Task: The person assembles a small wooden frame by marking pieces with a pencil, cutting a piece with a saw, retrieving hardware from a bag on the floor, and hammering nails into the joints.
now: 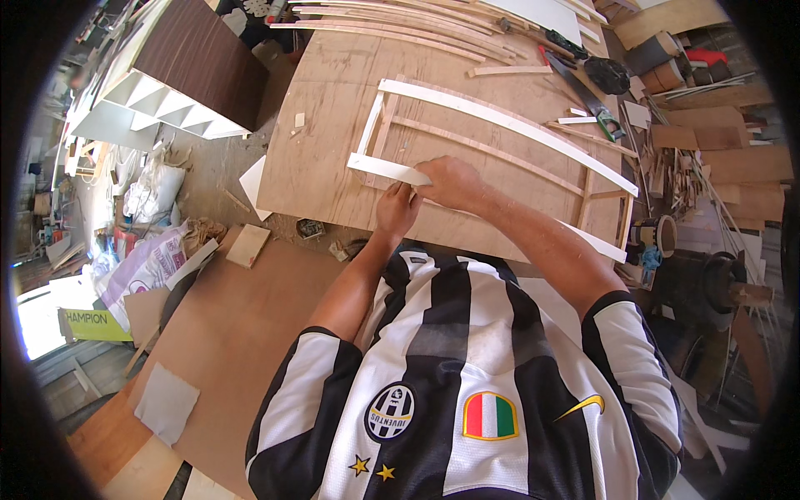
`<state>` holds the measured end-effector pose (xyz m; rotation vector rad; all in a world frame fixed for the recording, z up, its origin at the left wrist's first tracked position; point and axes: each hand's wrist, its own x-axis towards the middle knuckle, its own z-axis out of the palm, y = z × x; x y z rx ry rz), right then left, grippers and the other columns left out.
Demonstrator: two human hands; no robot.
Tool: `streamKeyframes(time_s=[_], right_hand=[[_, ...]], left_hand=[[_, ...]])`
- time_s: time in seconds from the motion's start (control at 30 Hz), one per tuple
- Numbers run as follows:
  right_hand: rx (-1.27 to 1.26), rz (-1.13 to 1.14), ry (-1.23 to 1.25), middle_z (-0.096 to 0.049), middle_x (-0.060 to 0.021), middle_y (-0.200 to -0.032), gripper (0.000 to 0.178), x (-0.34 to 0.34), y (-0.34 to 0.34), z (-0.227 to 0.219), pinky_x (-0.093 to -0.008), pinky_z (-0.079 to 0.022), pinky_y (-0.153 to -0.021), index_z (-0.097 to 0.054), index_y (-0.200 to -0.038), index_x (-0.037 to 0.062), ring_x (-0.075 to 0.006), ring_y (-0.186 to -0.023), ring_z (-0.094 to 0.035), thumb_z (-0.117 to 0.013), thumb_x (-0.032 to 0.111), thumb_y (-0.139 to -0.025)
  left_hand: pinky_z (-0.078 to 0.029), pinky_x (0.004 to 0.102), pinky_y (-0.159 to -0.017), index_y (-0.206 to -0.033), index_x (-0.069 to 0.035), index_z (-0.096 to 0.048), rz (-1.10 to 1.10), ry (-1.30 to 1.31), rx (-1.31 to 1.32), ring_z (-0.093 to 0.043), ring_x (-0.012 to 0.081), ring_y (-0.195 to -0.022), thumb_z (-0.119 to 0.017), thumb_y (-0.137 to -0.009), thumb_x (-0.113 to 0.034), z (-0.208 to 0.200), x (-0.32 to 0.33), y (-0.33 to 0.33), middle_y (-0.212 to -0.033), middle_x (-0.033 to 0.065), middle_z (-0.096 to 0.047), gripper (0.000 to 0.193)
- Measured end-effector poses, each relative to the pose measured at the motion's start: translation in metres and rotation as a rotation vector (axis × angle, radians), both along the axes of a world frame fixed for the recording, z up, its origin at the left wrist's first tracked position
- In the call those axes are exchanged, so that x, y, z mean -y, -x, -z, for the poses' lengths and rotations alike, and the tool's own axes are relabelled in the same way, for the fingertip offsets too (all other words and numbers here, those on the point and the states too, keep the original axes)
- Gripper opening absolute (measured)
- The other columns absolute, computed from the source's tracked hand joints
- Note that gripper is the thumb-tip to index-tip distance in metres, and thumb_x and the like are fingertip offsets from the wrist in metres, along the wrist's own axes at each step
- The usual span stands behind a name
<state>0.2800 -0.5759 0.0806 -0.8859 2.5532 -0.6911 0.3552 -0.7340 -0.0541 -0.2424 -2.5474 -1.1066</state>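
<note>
A long rectangular wooden frame (487, 146) with white-faced outer rails and bare wood inner slats lies on a plywood worktable (321, 158). My right hand (454, 183) is curled over the near white rail, close to its left end, and grips it. Just below that rail, my left hand (396, 212) is closed, its fingertips pinched together at the near side of the frame. What sits between those fingertips is too small to make out. Part of the near rail is hidden under my right hand and forearm.
Long thin wood strips (392, 29) lie along the table's far side. At the far right are a handsaw (587, 92) with a green handle and a black plastic bag (607, 75). A dark brown cabinet (196, 62) stands left; wood offcuts (679, 137) pile up right.
</note>
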Motion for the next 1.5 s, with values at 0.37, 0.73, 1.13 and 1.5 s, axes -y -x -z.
streamKeyframes(time_s=[0.37,0.73,1.13,1.5], right_hand=[[-0.012,-0.005,-0.027,-0.073,-0.0223,-0.092,0.026,0.000,0.001,0.002,-0.0518,-0.057,-0.078,-0.074,-0.100,0.0073,-0.0433,-0.089,-0.070,-0.069,0.026,-0.083],[0.015,-0.012,0.038,-0.073,-0.0216,-0.092,0.027,0.000,0.004,0.005,-0.0508,-0.057,-0.079,-0.075,-0.101,0.0077,-0.0432,-0.089,-0.070,-0.070,0.024,-0.081],[0.100,0.006,0.022,-0.074,-0.0210,-0.101,0.029,0.004,0.005,-0.008,-0.0512,-0.056,-0.089,-0.075,-0.101,0.0083,-0.0402,-0.100,-0.070,-0.072,0.028,-0.080],[0.071,-0.005,0.088,-0.074,-0.0208,-0.108,0.066,-0.047,0.013,-0.027,-0.0464,-0.056,-0.089,-0.069,-0.129,0.0068,-0.0379,-0.101,-0.071,-0.082,0.048,-0.079]], left_hand=[[-0.056,0.0478,-0.074,-0.098,-0.003,-0.065,0.001,0.010,-0.004,-0.068,0.0391,-0.087,-0.073,-0.088,-0.016,0.005,0.000,-0.001,-0.090,0.0172,-0.068,0.019],[-0.057,0.0481,-0.073,-0.102,-0.003,-0.064,0.008,0.062,-0.012,-0.069,0.0391,-0.086,-0.072,-0.088,-0.017,0.009,0.004,0.000,-0.091,0.0172,-0.068,0.021],[-0.058,0.0492,-0.077,-0.120,-0.001,-0.064,0.024,0.004,0.105,-0.070,0.0411,-0.093,-0.073,-0.088,-0.016,0.004,0.004,0.000,-0.105,0.0191,-0.072,0.037],[-0.055,0.0506,-0.092,-0.128,0.004,-0.064,-0.249,-0.099,0.142,-0.066,0.0488,-0.108,-0.081,-0.087,-0.021,-0.024,-0.022,-0.021,-0.118,0.0284,-0.068,0.051]])
